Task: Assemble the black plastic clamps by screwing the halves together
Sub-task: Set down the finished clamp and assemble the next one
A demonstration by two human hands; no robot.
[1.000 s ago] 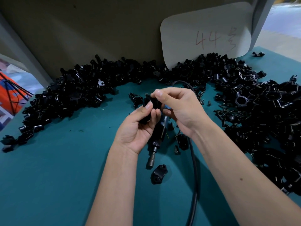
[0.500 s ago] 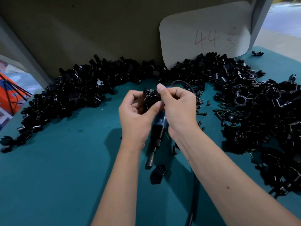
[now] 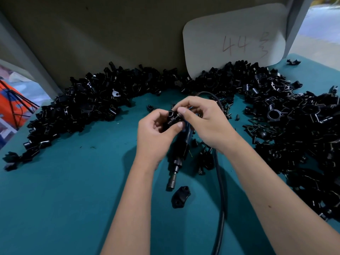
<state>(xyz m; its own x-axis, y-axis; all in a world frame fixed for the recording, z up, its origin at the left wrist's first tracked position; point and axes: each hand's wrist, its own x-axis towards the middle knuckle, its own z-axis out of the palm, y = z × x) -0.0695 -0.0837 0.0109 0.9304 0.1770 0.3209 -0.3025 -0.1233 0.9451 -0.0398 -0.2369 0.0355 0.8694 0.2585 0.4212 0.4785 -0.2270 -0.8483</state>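
Both hands meet above the teal table around one black plastic clamp piece (image 3: 173,117). My left hand (image 3: 156,133) grips it from the left with thumb and curled fingers. My right hand (image 3: 204,122) pinches its top and right side with thumb and forefinger. Below the hands a powered screwdriver (image 3: 177,155) lies on the table, its metal tip pointing toward me. A single loose clamp half (image 3: 180,196) sits just beyond the tip. Whether a screw is in the held clamp is hidden by my fingers.
A long heap of black clamp parts (image 3: 88,105) curves along the back wall, and a larger heap (image 3: 298,129) covers the right. Loose screws (image 3: 202,162) lie under my right wrist. The tool's black cable (image 3: 220,199) runs toward me. A white card (image 3: 235,37) leans against the wall.
My left hand turned from palm-up to palm-down and closed round the clamp piece. Both hands rose slightly away from me and now pinch the piece more tightly together.
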